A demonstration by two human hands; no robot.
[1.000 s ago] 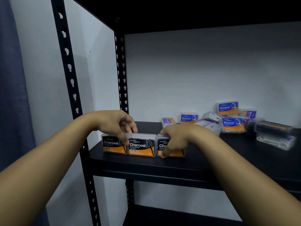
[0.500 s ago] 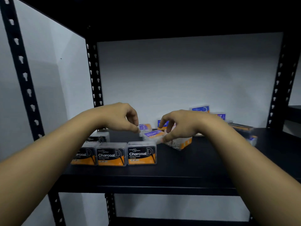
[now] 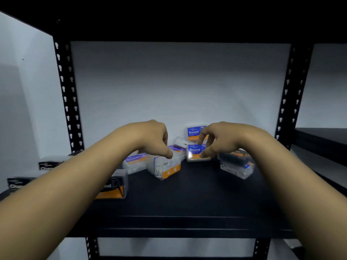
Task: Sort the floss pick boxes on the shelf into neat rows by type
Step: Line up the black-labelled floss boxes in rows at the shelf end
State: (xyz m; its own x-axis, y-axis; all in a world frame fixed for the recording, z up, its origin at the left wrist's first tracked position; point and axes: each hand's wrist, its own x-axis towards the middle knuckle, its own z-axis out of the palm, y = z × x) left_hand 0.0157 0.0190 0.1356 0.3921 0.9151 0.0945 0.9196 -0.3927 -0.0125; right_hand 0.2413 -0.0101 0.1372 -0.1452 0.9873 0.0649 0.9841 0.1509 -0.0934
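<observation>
— Both hands have left the Charcoal boxes (image 3: 112,186) and reached the pile.
— Grip?
— Right hand (image 3: 220,139) pinches a Round box (image 3: 195,152) mid-shelf (image 3: 187,199); left hand (image 3: 154,136), loosely curled, thumb touching a tilted box (image 3: 165,167).

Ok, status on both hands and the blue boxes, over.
Left hand thumb on a tilted clear box. Right hand pinching the front Round box. Loose pile unsorted; Charcoal row at left. Nothing blocking.
</observation>
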